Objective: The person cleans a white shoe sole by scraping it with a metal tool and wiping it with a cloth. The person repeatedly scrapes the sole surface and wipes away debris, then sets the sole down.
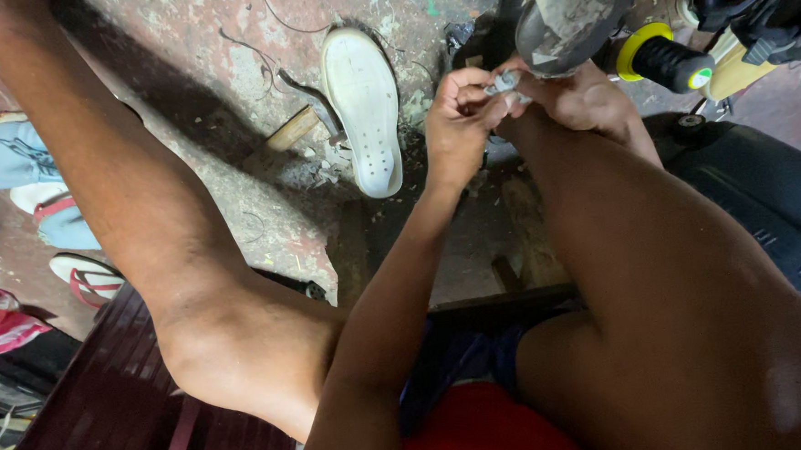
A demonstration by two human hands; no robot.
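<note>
Now a small grey piece (505, 83) sits between my two hands, just under the worn shoe (565, 11) that stands upside down on a stand; it looks thin and light, maybe a little stiff, so I judge it is best held at its edges with fingertips only; what it is exactly I cannot tell. My left hand (457, 122) pinches it from one side; my right hand (581, 97) meets it from the other, both closed on it together. Beside them is a spool of dark thread (664, 58); further on the floor lies a white sole (363, 108).
</note>
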